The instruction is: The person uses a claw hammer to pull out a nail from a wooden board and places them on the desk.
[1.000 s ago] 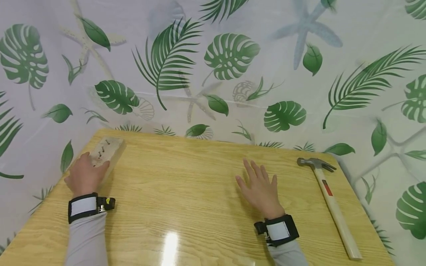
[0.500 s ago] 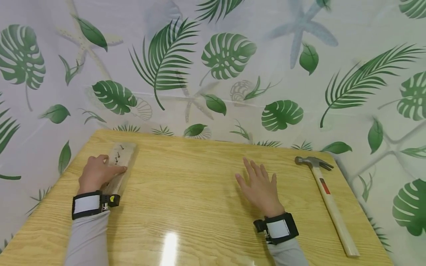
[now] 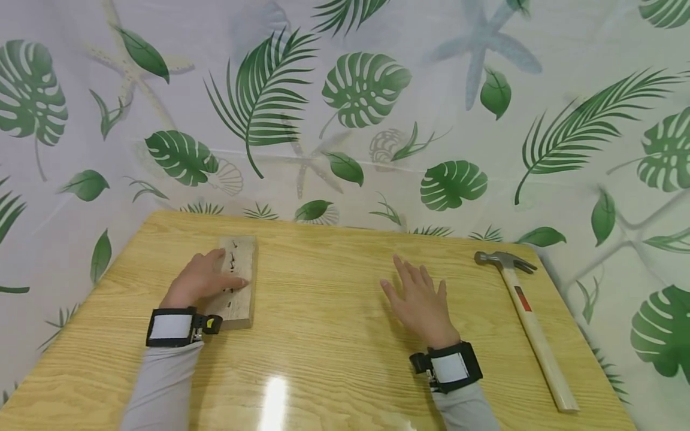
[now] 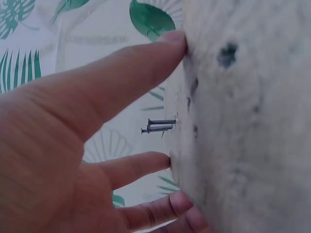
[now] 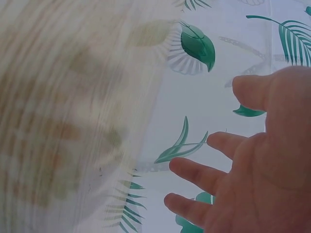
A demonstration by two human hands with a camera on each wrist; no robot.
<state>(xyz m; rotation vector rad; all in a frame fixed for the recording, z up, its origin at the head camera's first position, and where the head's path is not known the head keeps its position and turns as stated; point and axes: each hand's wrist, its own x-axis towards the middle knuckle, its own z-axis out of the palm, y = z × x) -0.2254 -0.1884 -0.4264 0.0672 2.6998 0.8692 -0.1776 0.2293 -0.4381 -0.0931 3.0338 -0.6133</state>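
A short, pale wooden board (image 3: 245,305) lies on the table left of the middle, with several nails (image 4: 160,125) sticking up from its top face. My left hand (image 3: 202,278) holds it from the left side. The thumb reaches across the top face near the nails, and the fingertips meet the far left edge. Part of the board is hidden under this hand. My right hand (image 3: 423,305) is over the tabletop right of the middle, palm down with its fingers spread and holding nothing. To its right lies a claw hammer (image 3: 530,323), head at the far end.
The wooden table (image 3: 318,341) ends at a back edge against a hanging sheet (image 3: 345,143) printed with leaves and starfish. Its left and right edges slant outward toward me. Each wrist wears a black strap with a small camera.
My left hand has slid the board to the right, away from the table's left edge, and turned it straighter. The right hand and the hammer have stayed in place.
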